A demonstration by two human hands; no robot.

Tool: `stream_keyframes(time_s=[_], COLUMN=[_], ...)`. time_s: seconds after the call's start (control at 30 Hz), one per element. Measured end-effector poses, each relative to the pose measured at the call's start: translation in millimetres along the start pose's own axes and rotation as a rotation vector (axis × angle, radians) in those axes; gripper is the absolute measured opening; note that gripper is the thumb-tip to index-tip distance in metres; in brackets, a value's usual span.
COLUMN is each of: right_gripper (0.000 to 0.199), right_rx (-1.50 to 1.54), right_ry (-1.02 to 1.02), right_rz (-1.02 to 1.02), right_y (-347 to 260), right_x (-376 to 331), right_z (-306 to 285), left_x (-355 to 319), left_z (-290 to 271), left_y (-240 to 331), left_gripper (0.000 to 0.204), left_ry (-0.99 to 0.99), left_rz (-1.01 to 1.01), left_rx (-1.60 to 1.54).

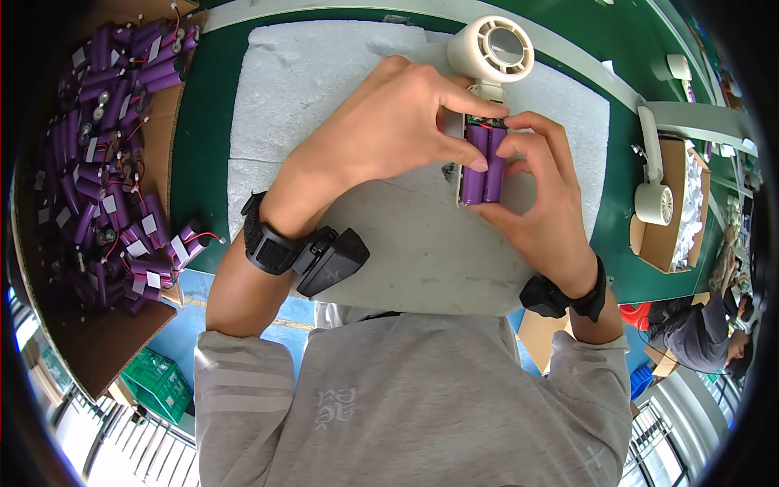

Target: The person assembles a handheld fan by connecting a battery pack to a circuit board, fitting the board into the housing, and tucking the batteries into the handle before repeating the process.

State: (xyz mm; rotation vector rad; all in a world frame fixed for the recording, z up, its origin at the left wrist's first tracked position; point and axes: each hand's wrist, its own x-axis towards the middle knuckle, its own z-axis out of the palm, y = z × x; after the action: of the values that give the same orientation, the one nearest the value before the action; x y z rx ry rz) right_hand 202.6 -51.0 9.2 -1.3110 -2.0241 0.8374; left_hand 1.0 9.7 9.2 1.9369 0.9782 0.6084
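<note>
A cream handheld fan lies over the white foam pad, its round head at the far end and its handle opened toward me. Two purple battery cells sit side by side in the handle, below a small green circuit board with a red wire. My left hand is closed on the fan from the left, thumb on the cells and index finger by the board. From the right, my right hand curls round the handle, thumb at the cells' near end and fingertips along their side. Its grip partly hides the handle.
A cardboard box of purple wired batteries stands at left. White foam covers the middle of the green table. At right, another fan lies by a box of white pieces; a person is beyond.
</note>
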Motion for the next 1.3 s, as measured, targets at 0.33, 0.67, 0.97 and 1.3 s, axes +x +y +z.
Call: stream_keyframes(time_s=[0.33,0.67,0.97,1.3], right_gripper=[0.070,0.072,0.069,0.037], right_rx=[-0.035,-0.130,-0.259,-0.254], right_ry=[-0.048,-0.112,-0.053,0.223], right_rz=[-0.170,-0.161,-0.147,-0.080], right_y=[-9.0,-21.3,-30.6,0.0], right_x=[12.6,-3.4,-5.7,4.3], right_z=[-8.1,-10.2,5.8,-30.1], left_x=[-8.4,-22.9,-40.5,-121.7], left_z=[-5.9,-3.8,8.1,-42.4], left_y=[4.4,12.6,-0.3,50.8], left_gripper=[0.045,0.046,0.048,0.039], left_ry=[0.070,0.077,0.272,0.298], left_rz=[-0.079,-0.017,0.117,-0.081], left_rx=[-0.171,-0.062,-0.016,0.491])
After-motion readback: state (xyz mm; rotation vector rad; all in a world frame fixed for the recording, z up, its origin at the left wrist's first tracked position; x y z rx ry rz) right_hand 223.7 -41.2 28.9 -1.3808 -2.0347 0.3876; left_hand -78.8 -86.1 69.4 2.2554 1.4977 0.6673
